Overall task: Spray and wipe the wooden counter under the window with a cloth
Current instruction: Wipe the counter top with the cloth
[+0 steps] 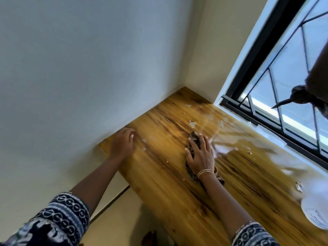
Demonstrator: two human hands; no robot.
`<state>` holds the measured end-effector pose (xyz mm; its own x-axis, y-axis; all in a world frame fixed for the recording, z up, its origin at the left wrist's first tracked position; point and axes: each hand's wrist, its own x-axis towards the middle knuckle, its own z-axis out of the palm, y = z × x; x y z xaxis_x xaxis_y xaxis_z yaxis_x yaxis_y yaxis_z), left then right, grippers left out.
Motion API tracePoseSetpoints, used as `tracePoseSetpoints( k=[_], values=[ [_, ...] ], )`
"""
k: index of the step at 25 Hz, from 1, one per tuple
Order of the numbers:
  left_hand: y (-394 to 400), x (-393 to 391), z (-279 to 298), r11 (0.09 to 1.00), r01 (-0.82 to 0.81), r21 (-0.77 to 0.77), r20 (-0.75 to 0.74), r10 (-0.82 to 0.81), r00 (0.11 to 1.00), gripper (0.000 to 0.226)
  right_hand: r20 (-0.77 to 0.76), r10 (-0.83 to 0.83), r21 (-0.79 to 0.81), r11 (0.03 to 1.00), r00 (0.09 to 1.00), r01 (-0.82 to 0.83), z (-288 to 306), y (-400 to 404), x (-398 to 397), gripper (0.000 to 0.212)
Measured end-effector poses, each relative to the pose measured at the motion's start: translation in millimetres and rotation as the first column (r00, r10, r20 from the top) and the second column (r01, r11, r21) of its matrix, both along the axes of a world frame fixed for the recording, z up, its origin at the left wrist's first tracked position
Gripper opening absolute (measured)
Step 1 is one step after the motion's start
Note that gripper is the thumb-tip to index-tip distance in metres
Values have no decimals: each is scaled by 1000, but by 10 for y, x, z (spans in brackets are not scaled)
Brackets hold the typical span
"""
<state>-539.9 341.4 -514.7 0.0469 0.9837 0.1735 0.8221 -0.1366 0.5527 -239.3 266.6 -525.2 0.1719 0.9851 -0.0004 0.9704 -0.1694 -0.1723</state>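
The wooden counter (165, 174) runs from the wall corner along under the window (287, 82). My right hand (200, 155) lies flat, fingers spread, pressing a dark brownish cloth (194, 136) onto the counter's middle. The cloth shows above my fingertips and beside my wrist. My left hand (123, 142) rests palm down on the counter's left edge by the wall, holding nothing. White blobs and wet streaks (220, 148) lie on the wood around the cloth, toward the window.
A white spray bottle (316, 210) stands on the counter at the right edge. A dark curtain tieback (301, 96) hangs in front of the window's metal bars. White walls close off the left and far corner. Small crumbs dot the wood.
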Motion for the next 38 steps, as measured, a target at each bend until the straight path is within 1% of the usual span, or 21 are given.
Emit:
tracePoseSetpoints(
  k=[5,7,9,11,13,15,17,19,21,23,24,26,28,29,30,31,32,34,35,37,38],
  values=[
    [-333,-296,-307,1000,0,-14,-170,-2,985,50,-82,-221,62,972,972,226,-70,103,-253,56],
    [-335,-304,-319,1000,-5,-20,-174,1,985,53,-85,-218,41,974,972,222,-59,110,-475,63],
    [-333,-306,-335,1000,-23,-18,-172,20,985,53,-56,-47,-3,999,997,47,-88,57,-809,68],
    [-336,-309,-346,999,-38,-18,-170,34,985,52,-73,234,-3,972,970,-235,-142,-70,-1172,68],
    [-340,-307,-345,999,-39,-12,-168,37,985,52,-58,529,18,848,847,-529,-207,-151,-1326,64],
    [-338,-303,-342,999,-39,1,-161,39,986,51,-35,649,32,761,760,-648,-170,134,-1144,58],
    [-340,-303,-343,999,-49,17,-150,51,987,50,-13,544,22,839,839,-543,-105,659,-806,55],
    [-348,-299,-339,998,-51,27,-142,55,988,50,-59,337,-36,940,940,-339,-13,1161,-492,55],
    [-352,-296,-327,998,-47,36,-129,51,990,49,-96,191,-54,979,977,-196,26,1399,-414,57],
    [-367,-284,-325,995,-87,46,-85,91,992,48,-82,160,-46,985,984,-165,21,1340,-618,60],
    [-391,-291,-330,989,-141,47,-46,143,989,47,-55,226,-50,972,973,-229,1,1222,-784,61],
    [-464,-349,-350,971,-233,42,20,233,972,46,-14,483,-40,874,875,-484,-68,850,-1147,62],
    [-569,-479,-382,976,-212,49,-23,214,977,47,11,783,-9,622,622,-783,-175,462,-1334,60],
    [-621,-569,-396,983,-174,59,-82,178,981,48,24,879,2,476,476,-879,-180,436,-1308,58],
    [-660,-655,-404,990,-127,66,-142,135,981,49,28,922,0,386,386,-923,-129,556,-1220,56],
    [-685,-731,-410,994,-85,69,-189,97,977,51,62,916,8,398,397,-918,-79,771,-1106,53],
    [-698,-802,-416,996,-59,67,-221,73,973,52,80,858,18,508,507,-861,-36,1036,-999,50],
    [-718,-883,-435,998,-31,56,-245,44,969,52,18,531,6,847,847,-531,64,1563,-773,49],
    [-732,-903,-446,998,-26,49,-242,37,969,52,-55,314,-27,949,948,-315,96,1748,-706,50],
    [-760,-943,-460,999,-31,38,-211,38,977,52,-107,20,-61,998,994,-27,124,1868,-890,56],
    [-774,-959,-466,999,-37,38,-190,44,981,53,-66,-1,-63,998,998,-3,113,1807,-1107,59]
  ],
)
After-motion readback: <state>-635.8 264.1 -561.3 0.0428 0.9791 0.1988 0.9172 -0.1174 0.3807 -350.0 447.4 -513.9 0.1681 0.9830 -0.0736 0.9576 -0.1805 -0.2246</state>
